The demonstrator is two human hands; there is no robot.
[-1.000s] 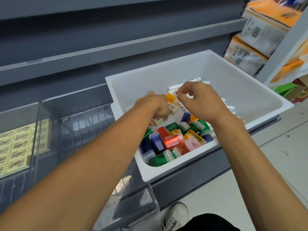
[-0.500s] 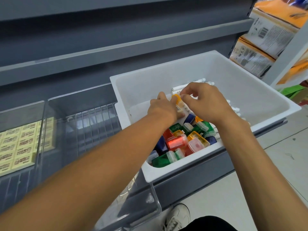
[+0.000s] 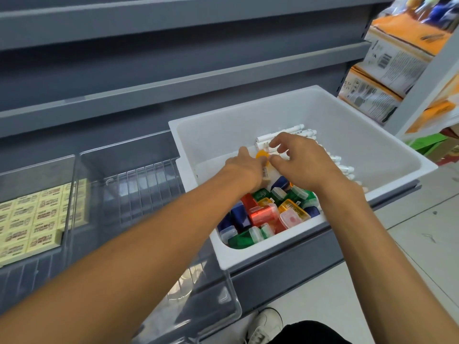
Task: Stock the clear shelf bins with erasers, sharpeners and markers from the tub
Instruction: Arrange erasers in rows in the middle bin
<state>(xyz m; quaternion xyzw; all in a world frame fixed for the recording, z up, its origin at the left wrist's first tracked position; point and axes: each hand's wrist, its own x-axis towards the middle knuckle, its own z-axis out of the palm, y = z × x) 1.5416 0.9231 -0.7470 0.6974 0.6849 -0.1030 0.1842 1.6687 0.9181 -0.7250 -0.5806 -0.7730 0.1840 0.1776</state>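
We have both hands inside the white tub (image 3: 387, 155), which sits on the grey shelf (image 3: 173, 85) with its near corner jutting past the shelf edge. Our left hand (image 3: 244, 170) curls around an orange sharpener (image 3: 263, 158); the fingers wrap it from the left and the orange body shows just past the thumb, with a pale label underneath. Our right hand (image 3: 304, 163) hovers just beside it, thumb and forefinger bent toward each other over the orange piece, the fingertips close together, but we cannot tell whether they actually touch it

The rest of the sharpeners (image 3: 268, 214) lie heaped in the near corner of the tub: red, green, blue and orange ones, most with clear caps. White markers (image 3: 290, 131) lie in a row along the right side of the tub's floor, partly hidden behind our right hand

To the left of the tub stand 2 clear shelf bins. The nearer bin (image 3: 129, 175) shows only its ribbed floor. The far-left bin (image 3: 37, 170) holds yellow erasers (image 3: 32, 219) laid flat in neat rows. Below, a white shoe (image 3: 264, 326) shows on the pale floor (image 3: 422, 232)
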